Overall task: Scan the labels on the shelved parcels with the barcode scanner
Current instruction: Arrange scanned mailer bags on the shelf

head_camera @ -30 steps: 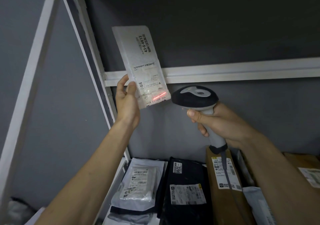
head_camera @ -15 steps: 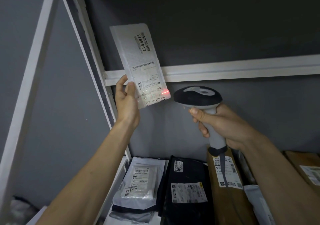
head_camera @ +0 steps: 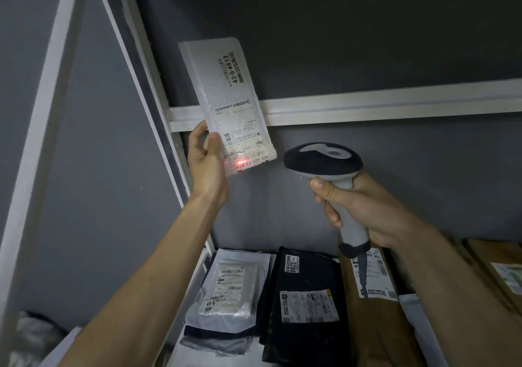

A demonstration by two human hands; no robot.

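My left hand (head_camera: 207, 163) grips the lower left edge of a white bubble-mailer parcel (head_camera: 223, 92), held upright in front of the shelf rail with its label facing me. A red scan spot glows on the label near the parcel's bottom edge. My right hand (head_camera: 364, 211) grips the grey handle of the barcode scanner (head_camera: 324, 161), whose dark head points left at the parcel from a short gap away. Its cable hangs down from the handle.
On the lower shelf lie a white parcel (head_camera: 228, 293), a black parcel (head_camera: 305, 290), a brown cardboard box (head_camera: 375, 318) and another brown box (head_camera: 502, 270), all labelled. A white shelf rail (head_camera: 395, 103) crosses behind; a white upright (head_camera: 135, 64) slants at left.
The red scan light has slid left along the label's bottom, from the right corner toward the middle. Both hands and the parcel stay almost in place.
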